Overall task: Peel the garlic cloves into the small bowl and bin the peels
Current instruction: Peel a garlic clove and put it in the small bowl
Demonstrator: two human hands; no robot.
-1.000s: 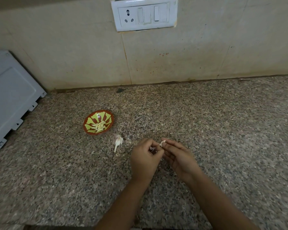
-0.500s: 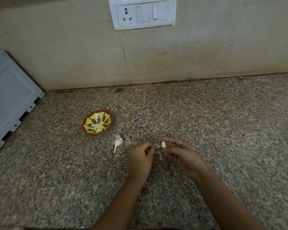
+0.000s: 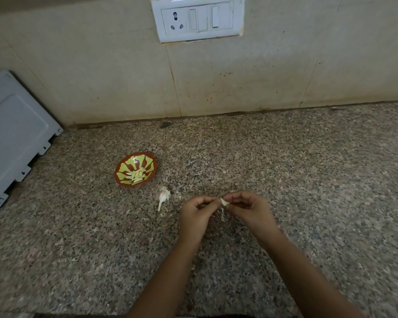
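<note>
Pinching light, likely slippery clove point(image 3: 224, 201) in right grip point(image 3: 251, 212), left grip point(image 3: 194, 214) curled on papery, tear-prone peel point(image 3: 221, 214); best held by the ends.

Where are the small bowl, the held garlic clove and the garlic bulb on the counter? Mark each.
small bowl point(image 3: 130, 163), head view, bare patterned inner wall.
garlic clove point(image 3: 224, 201), head view, its exposed middle.
garlic bulb point(image 3: 164, 194), head view, its papery body.

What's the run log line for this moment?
step: peeling | right hand: holds garlic clove | left hand: pinches peel | small bowl: peeled cloves inside | garlic bulb: on counter
</note>
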